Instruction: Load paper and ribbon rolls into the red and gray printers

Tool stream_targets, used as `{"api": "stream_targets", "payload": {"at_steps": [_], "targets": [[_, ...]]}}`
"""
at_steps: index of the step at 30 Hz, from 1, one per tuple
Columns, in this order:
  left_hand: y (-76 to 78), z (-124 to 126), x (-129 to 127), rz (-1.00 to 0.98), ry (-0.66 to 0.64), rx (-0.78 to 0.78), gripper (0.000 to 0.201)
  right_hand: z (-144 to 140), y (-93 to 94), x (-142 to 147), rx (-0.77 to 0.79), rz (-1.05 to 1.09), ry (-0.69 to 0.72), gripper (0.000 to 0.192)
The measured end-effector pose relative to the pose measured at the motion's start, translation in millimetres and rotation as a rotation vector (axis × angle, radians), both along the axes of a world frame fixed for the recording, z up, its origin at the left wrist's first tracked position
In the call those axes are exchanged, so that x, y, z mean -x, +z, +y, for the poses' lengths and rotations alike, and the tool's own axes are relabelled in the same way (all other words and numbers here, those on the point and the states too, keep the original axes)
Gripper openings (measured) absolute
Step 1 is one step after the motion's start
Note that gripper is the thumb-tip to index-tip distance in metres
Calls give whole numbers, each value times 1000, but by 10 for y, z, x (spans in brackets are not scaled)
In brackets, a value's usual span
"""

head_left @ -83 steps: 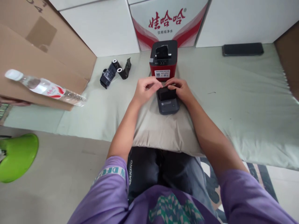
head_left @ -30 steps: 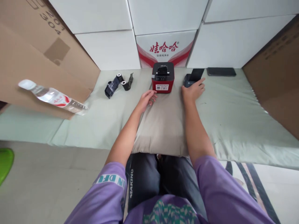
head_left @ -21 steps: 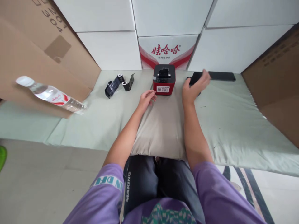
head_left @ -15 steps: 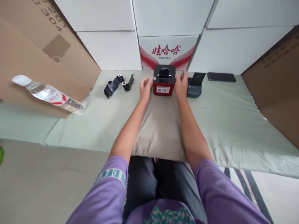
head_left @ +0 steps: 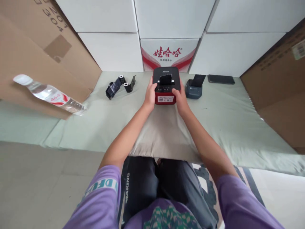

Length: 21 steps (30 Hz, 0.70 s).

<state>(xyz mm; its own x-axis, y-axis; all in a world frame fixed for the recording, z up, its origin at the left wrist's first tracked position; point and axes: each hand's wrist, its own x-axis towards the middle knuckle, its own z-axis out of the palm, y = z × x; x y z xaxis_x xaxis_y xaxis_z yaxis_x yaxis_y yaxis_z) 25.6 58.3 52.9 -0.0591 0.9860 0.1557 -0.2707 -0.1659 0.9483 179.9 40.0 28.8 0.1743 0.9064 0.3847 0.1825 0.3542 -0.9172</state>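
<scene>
Between my two hands is a small red label printer (head_left: 166, 90) with a black top, a black strip standing out of its slot and a white sticker on the front. My left hand (head_left: 150, 93) grips its left side, thumb over the top edge. On the opposite side my right hand (head_left: 180, 95) holds it the same way, thumb on the front top corner. The printer looks tilted a little toward me; whether its base touches the cloth I cannot tell. Just right of it stands a smaller dark blue printer (head_left: 193, 92) with a black strip rising from it.
Several dark rolls of tape (head_left: 129, 87) lie at the left on the pale green cloth (head_left: 100, 127). A water bottle (head_left: 51, 95) leans by a cardboard box (head_left: 30, 41). A black phone (head_left: 221, 79) lies at the back right. White boxes (head_left: 111, 51) line the back.
My hands, apart beside the red printer before, have closed on its two sides. The printer has come slightly nearer to me and tilted.
</scene>
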Motion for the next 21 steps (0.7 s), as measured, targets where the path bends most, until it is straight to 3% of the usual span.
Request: {"api": "stream_targets", "payload": {"at_steps": [2, 5, 9, 12, 18, 21], "targets": [[-42, -384, 69, 15, 12, 16, 51, -440, -10, 39, 0, 44, 67, 70], [-178, -859, 73, 21, 31, 108, 56, -1014, -105, 107, 88, 69, 49, 74], [-322, -1130, 41, 33, 17, 120, 56, -1382, -215, 146, 152, 63, -1, 77], [-309, -1049, 172, 43, -75, 109, 59, -1306, -224, 60, 163, 191, -22, 74], [-228, -601, 594, 92, -510, 150, 86, -620, -192, -201, 148, 466, -184, 52], [-294, -511, 620, 51, -570, 144, 94, -371, -315, -188, 142, 522, -242, 44]]}}
